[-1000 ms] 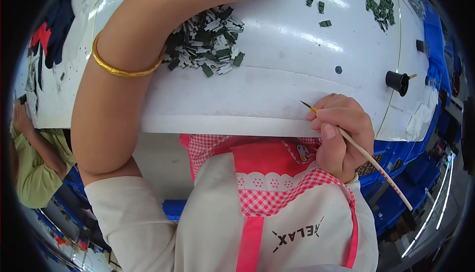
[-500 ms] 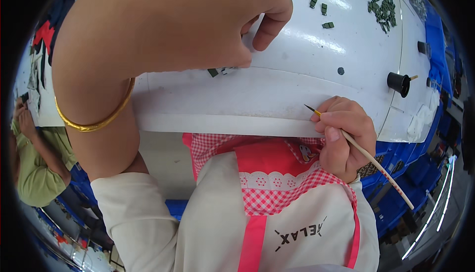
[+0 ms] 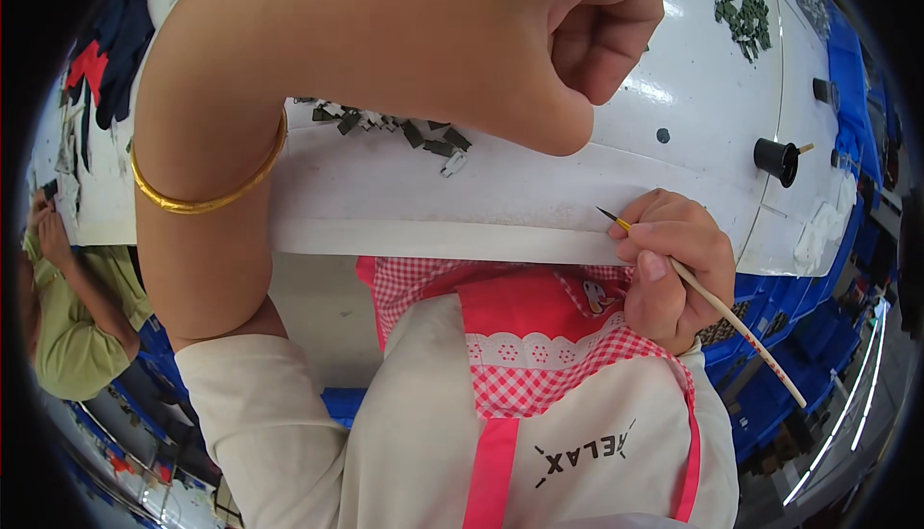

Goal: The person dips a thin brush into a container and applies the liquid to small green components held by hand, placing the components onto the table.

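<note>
My left hand (image 3: 577,48) is raised over the white table (image 3: 539,182), its fingers curled in. The hand itself hides whatever the fingertips may hold. Beneath its wrist lies a scattered row of small dark green and silvery pieces (image 3: 438,147). Near the table's front edge, my right hand (image 3: 679,264) grips a fine paintbrush (image 3: 741,332) with a pale handle. The brush's dark tip points up and left, off to the side of the pieces.
A heap of small green pieces (image 3: 746,24) lies at the far right. A black cup (image 3: 775,161) with a stick in it stands nearer, beside crumpled white tissue (image 3: 823,231). A dark round spot (image 3: 662,134) marks the table. At left another person (image 3: 82,327) works near dark cloth (image 3: 125,48).
My left hand has moved right and slightly up, away from the row of pieces, uncovering more of it. It now covers most of the separate green pieces. My right hand barely moved.
</note>
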The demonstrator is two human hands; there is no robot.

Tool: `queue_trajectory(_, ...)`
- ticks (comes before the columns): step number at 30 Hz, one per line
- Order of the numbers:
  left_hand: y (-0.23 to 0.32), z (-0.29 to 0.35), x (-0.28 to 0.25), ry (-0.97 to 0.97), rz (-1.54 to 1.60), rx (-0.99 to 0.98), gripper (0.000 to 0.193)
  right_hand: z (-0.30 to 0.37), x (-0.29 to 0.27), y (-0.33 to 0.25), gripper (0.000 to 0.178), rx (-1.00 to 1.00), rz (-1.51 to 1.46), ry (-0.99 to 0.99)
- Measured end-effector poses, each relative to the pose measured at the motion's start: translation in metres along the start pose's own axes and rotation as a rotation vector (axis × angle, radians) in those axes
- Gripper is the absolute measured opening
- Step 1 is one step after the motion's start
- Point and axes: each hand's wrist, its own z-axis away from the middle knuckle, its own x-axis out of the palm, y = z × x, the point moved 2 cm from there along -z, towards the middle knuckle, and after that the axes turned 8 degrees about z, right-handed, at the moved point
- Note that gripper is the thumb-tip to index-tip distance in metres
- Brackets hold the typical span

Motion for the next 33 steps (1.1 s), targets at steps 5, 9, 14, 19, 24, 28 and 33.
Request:
queue_trajectory(5, 0.004, -0.015, 0.004, -0.034, 0.159, -0.279, 0.008, 0.001, -0.003, 0.001, 0.016, 0.023, -0.013, -0.001)
queue_trajectory(9, -0.012, -0.008, 0.007, 0.007, 0.172, 0.159, 0.011, 0.001, -0.007, -0.001, 0.015, 0.058, -0.036, -0.025)
queue_trajectory(14, -0.023, -0.007, 0.007, -0.005, 0.094, 0.445, 0.017, 0.002, -0.006, -0.004, 0.013, 0.09, -0.042, -0.001)
queue_trajectory(19, -0.021, -0.008, 0.008, -0.21, 0.248, 0.289, 0.021, 0.002, -0.005, -0.004, 0.012, 0.096, -0.062, -0.005)
queue_trajectory(24, -0.032, -0.023, 0.042, 0.01, 0.071, 0.349, 0.015, 0.003, -0.006, -0.002, 0.013, 0.081, -0.053, 0.017)
queue_trajectory(28, -0.038, -0.023, 0.052, 0.034, 0.087, 0.281, 0.01, -0.002, 0.002, -0.002, 0.014, 0.019, -0.05, -0.038)
queue_trajectory(33, -0.038, -0.024, 0.054, 0.033, 0.092, 0.304, 0.011, -0.004, 0.007, 0.0, 0.017, 0.007, 0.015, -0.061)
